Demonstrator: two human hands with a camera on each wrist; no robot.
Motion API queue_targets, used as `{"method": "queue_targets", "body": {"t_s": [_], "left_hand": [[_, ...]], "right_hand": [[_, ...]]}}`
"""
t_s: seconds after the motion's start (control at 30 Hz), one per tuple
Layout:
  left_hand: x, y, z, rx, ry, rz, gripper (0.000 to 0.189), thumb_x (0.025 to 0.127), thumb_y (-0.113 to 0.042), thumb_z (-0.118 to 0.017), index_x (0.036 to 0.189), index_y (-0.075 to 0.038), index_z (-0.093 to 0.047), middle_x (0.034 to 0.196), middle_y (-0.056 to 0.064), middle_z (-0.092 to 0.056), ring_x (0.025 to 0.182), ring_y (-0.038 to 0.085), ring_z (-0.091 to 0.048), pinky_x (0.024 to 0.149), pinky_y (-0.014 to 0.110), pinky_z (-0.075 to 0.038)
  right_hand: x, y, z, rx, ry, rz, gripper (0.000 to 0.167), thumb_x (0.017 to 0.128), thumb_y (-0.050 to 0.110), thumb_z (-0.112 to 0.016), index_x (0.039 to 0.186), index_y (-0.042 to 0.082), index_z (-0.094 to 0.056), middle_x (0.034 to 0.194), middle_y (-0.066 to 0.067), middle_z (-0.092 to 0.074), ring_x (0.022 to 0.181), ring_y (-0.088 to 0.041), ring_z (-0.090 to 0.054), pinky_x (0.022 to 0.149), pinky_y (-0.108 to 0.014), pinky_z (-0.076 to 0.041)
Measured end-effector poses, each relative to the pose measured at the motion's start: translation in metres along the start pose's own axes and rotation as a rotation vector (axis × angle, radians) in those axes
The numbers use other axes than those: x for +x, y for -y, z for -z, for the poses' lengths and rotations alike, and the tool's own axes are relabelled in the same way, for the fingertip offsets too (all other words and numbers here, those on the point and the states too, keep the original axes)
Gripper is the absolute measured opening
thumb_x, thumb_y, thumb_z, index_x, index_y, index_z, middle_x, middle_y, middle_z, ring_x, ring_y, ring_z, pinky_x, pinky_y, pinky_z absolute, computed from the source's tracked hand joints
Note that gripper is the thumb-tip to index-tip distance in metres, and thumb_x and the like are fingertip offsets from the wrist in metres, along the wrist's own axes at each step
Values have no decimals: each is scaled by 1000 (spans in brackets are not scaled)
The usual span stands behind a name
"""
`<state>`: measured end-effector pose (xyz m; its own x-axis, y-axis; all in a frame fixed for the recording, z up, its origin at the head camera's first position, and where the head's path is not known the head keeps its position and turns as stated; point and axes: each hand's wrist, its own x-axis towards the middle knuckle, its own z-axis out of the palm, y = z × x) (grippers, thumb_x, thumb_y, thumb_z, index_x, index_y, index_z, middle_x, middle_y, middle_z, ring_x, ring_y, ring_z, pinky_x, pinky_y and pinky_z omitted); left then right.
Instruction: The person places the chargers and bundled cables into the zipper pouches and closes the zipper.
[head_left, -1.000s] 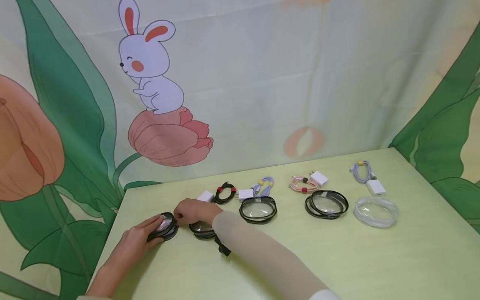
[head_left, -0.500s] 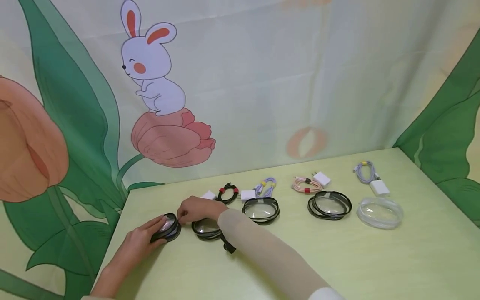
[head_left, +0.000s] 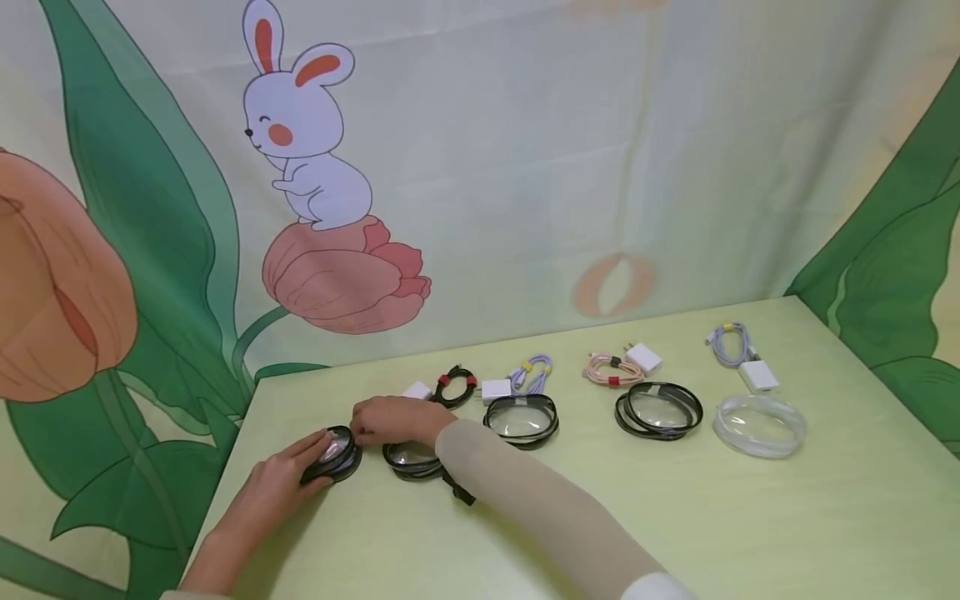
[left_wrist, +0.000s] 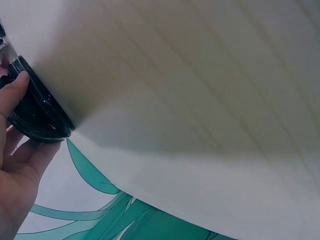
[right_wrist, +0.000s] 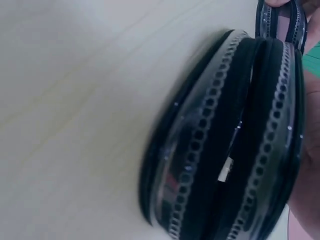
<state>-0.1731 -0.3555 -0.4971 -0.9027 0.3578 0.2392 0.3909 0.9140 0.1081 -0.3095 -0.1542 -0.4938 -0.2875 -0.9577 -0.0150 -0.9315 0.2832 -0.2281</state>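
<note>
On the table's left side, my left hand (head_left: 288,471) grips a small clear zip pouch with black trim (head_left: 341,460), thumb on one side and fingers on the other. The left wrist view shows this dark pouch (left_wrist: 40,107) at its left edge. My right hand (head_left: 393,419) has its fingers curled and pinches at the pouch's right edge; the zipper pull itself is hidden. Beneath the right wrist lies a second black-trimmed pouch (head_left: 411,457), partly covered. Large in the right wrist view, this second pouch (right_wrist: 225,145) has its zipper parted, with something white inside.
Further right stand black-trimmed pouches (head_left: 521,421) (head_left: 660,408) and a white-trimmed pouch (head_left: 759,425). Behind them lie a black cable (head_left: 456,387), lilac cables (head_left: 534,374) (head_left: 729,344), a pink cable (head_left: 613,369) and white chargers (head_left: 496,391) (head_left: 643,358) (head_left: 759,376).
The head view has shifted slightly. My right hand moves slightly back and forth along the pouch's right edge. The left hand keeps its grip.
</note>
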Motion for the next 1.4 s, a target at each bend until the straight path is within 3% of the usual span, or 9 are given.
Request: {"method": "queue_targets", "body": {"t_s": [0.13, 0.33, 0.43, 0.53, 0.67, 0.9, 1.1, 1.27, 1.4], "left_hand": [[-2, -2, 1, 0, 29, 29, 62, 81, -18, -86, 136, 0, -63, 138, 19, -61, 100, 44, -70, 74, 53, -58], [-2, -8, 1, 26, 39, 48, 59, 82, -17, -85, 134, 1, -64, 138, 20, -61, 94, 44, -70, 66, 52, -58], [0, -10, 0, 35, 28, 64, 57, 82, -16, -86, 133, 1, -65, 137, 19, -62, 92, 44, -71, 63, 53, -57], [1, -12, -4, 48, 22, 105, 56, 82, -19, -86, 131, 0, -66, 136, 18, -63, 90, 45, -70, 62, 54, -56], [5, -14, -5, 87, 39, 191, 57, 84, -27, -84, 131, -1, -65, 134, 20, -63, 83, 49, -69, 58, 56, -55], [17, -20, -3, 123, 35, 267, 48, 85, -29, -84, 118, 0, -65, 120, 22, -67, 80, 49, -68, 57, 58, -54], [26, -24, -7, 120, 34, 310, 37, 86, -25, -83, 105, 1, -63, 110, 22, -69, 75, 49, -68, 54, 58, -54], [25, -26, -6, 132, 65, 318, 44, 88, -29, -81, 112, 3, -63, 113, 23, -69, 73, 50, -68, 53, 57, -53], [25, -28, -2, 134, 83, 337, 46, 88, -34, -81, 110, 2, -63, 109, 22, -69, 74, 48, -68, 53, 57, -53]], "right_hand": [[0, -4, 1, 85, 42, 16, 22, 107, 18, -55, 102, 12, -75, 118, 1, -65, 114, -8, -55, 98, -15, -40], [-4, -5, 8, 306, 151, 11, 23, 106, 16, -55, 95, 9, -74, 131, -3, -57, 127, -10, -48, 106, -15, -35], [-5, -4, 12, 331, 182, -2, 24, 105, 18, -57, 94, 11, -76, 135, -1, -55, 130, -8, -46, 108, -16, -33], [-3, -4, 11, 300, 164, -23, 23, 105, 20, -58, 94, 13, -78, 119, 4, -66, 106, -3, -54, 96, -14, -38], [5, -1, 10, 222, 132, -100, 22, 106, 19, -57, 96, 14, -76, 89, 9, -67, 78, -4, -49, 75, -16, -39], [8, 2, 13, 209, 92, -193, 23, 106, 21, -55, 98, 15, -75, 91, 10, -62, 83, -6, -49, 77, -17, -38], [8, 1, 15, 231, 119, -132, 19, 103, 20, -61, 95, 15, -77, 94, 10, -65, 87, -6, -51, 82, -16, -40], [7, -7, 9, 322, 102, -198, 20, 105, 23, -57, 99, 19, -75, 97, 12, -65, 88, -5, -50, 81, -18, -39], [5, -13, 3, 460, 54, -212, 20, 105, 25, -57, 102, 18, -76, 99, 11, -67, 87, -6, -53, 79, -18, -43]]}}
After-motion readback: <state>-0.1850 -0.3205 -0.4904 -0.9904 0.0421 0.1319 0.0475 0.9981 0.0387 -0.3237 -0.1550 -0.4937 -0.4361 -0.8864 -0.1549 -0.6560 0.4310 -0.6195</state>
